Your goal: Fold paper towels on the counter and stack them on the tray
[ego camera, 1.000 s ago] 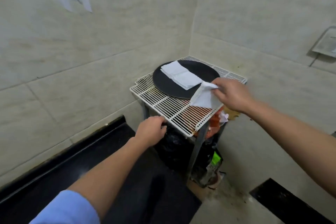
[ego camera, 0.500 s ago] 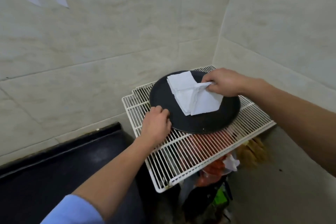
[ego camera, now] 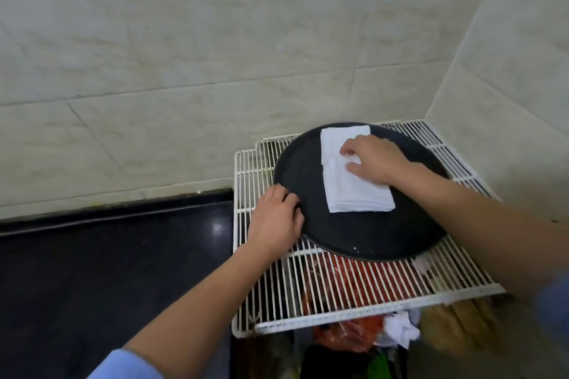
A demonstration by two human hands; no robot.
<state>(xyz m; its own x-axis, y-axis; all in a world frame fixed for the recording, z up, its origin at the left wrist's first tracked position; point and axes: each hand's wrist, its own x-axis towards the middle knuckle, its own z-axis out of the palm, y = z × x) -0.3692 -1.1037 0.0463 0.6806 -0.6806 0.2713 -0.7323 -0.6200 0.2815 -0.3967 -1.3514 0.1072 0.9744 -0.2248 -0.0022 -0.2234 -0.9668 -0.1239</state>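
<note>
Black polished stone forms the table (ego camera: 107, 271) nearest the viewer, and no unfolded towel is seen on it in this view. Beside it, a white wire rack (ego camera: 338, 295) is set into the tiled corner, and through its bars red bags (ego camera: 348, 274) and crumpled white rubbish (ego camera: 400, 328) are seen below. On the rack a round black tray (ego camera: 363, 237) is carried, its near-left rim touched by the left hand (ego camera: 275, 221), whose grip is curled closed against that rim, apparently to steady it. In the middle of the tray a stack of folded paper towels (ego camera: 354, 191) is laid, slightly fanned at its far end. The right hand (ego camera: 374, 160) is pressed flat on the far part of the stack, its grip spread apart with fingers resting on the paper and clamped on nothing. The towels are judged to be very light, soft and easily creased or torn, so they are best taken by a folded edge or pressed flat from above. The smooth tray may be slid on the wire bars if pushed. Nothing is seen standing in the way on the tray; the two tiled walls (ego camera: 277, 55) behind are close, and reach beyond the rack is limited by them.
</note>
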